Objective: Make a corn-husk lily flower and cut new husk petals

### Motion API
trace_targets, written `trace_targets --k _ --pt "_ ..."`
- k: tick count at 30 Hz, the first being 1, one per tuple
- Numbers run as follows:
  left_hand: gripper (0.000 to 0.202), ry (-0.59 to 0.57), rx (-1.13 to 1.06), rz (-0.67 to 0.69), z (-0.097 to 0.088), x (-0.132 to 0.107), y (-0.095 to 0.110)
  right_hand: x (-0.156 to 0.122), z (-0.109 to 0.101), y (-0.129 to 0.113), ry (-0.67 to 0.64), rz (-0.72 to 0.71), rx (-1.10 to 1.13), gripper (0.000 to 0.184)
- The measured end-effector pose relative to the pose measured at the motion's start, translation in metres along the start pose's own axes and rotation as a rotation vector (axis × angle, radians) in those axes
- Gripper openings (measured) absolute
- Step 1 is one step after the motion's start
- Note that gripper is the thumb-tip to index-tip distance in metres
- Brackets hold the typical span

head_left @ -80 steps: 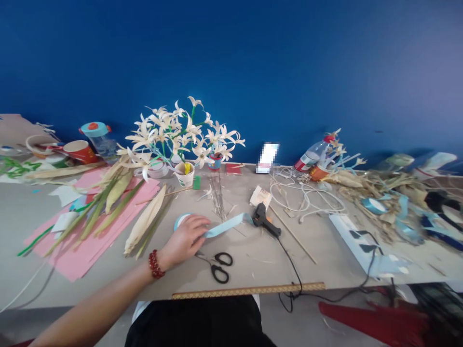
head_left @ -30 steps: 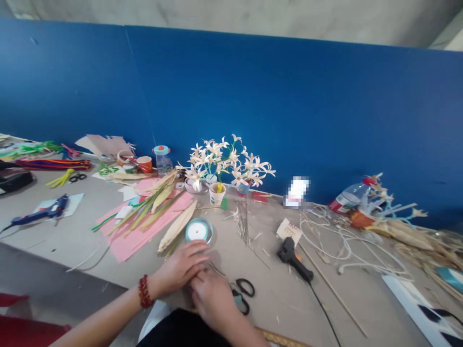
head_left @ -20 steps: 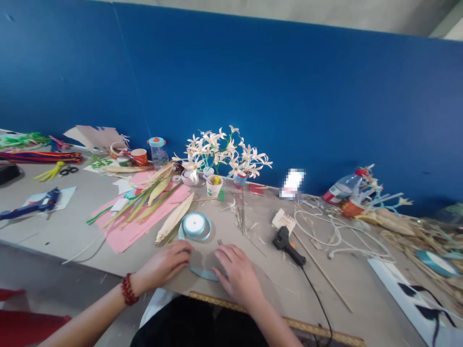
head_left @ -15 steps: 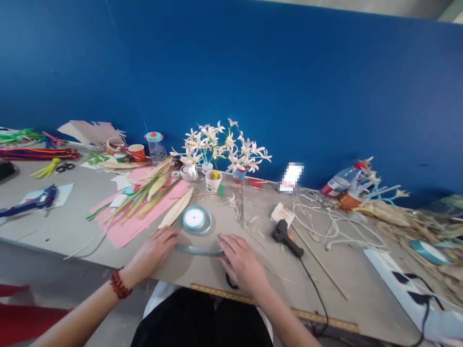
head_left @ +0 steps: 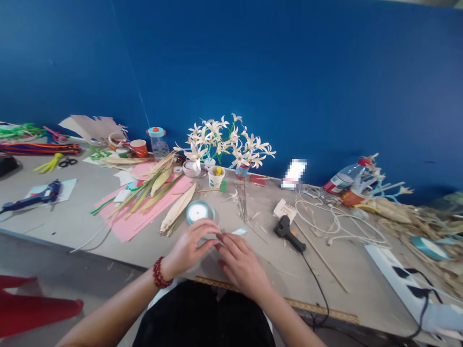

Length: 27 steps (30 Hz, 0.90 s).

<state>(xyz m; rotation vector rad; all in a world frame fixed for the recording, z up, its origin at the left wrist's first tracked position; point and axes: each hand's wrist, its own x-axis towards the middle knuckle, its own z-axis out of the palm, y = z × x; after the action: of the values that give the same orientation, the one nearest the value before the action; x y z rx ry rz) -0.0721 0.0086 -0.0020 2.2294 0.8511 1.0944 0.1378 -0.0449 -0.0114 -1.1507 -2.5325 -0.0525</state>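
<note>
The round spool of light-blue ribbon w/ a white disc centre (head_left: 197,212) lay flat on the grey tabletop (head_left: 137,248), just beyond the L hand (head_left: 195,246); a loose scrap of light-blue ribbon (head_left: 239,231) showed just past the fingers of the R hand (head_left: 240,260), its link to the spool, if any, hidden.

L hand, red bead bracelet (head_left: 162,273) at its wrist, was curved, thumb & fingers bent twd the R fingertips; R hand was palm-down, fingers stretched & close tog.; the two sets of fingertips met or nearly so; couldn't tell if either gripped anything, as the spot beneath was hidden.

L of the spool, a long pale dried husk (head_left: 178,208) lay slantwise; past it, pink paper sheets (head_left: 130,226) w/ dry stalks on top; R of the spool, a bundle of thin dark wires (head_left: 241,207), then a black glue gun (head_left: 288,234) w/ cord trailing to the table edge; a thin wooden stick (head_left: 321,258) ran nr it.

Behind the spool, a white paper cup (head_left: 216,177) stood upright; white-petalled flowers on green stems (head_left: 220,140) rose behind that; far R, a long white power strip w/ black plugs (head_left: 383,267); at the back, a blue wall panel (head_left: 231,58).
</note>
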Motion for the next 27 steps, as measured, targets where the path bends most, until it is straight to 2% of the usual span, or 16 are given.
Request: trace_targets --k 5,9,11,14,16,18,22,27 --pt "0.013 -0.076 -0.185 -0.002 0.006 0.009 0.002 -0.005 -0.003 -0.002 0.05 -0.014 0.042 0.042" --pt "0.013 -0.1 -0.326 -0.047 0.006 0.012 0.003 -0.005 -0.006 -0.002 0.001 -0.068 0.075 0.041" --pt "0.018 -0.064 -0.323 -0.124 0.004 0.015 0.002 -0.005 -0.008 -0.002 -0.004 -0.092 0.062 0.041" --pt "0.018 0.065 -0.301 -0.243 0.0 0.021 0.0 -0.005 -0.01 0.001 0.017 -0.115 0.039 0.044" --pt "0.016 0.102 -0.312 -0.272 -0.002 0.024 0.0 -0.004 -0.011 0.004 0.031 -0.13 0.029 0.045" --pt "0.013 0.034 -0.329 -0.251 -0.003 0.027 0.002 -0.004 -0.012 0.008 0.05 -0.144 0.018 0.042" --pt "0.013 -0.205 -0.357 -0.234 -0.007 0.036 0.008 -0.001 -0.014 0.015 0.071 -0.18 -0.027 0.034" --pt "0.013 -0.464 -0.369 -0.199 -0.017 0.053 0.002 0.005 -0.019 0.023 0.054 -0.246 -0.035 0.026"
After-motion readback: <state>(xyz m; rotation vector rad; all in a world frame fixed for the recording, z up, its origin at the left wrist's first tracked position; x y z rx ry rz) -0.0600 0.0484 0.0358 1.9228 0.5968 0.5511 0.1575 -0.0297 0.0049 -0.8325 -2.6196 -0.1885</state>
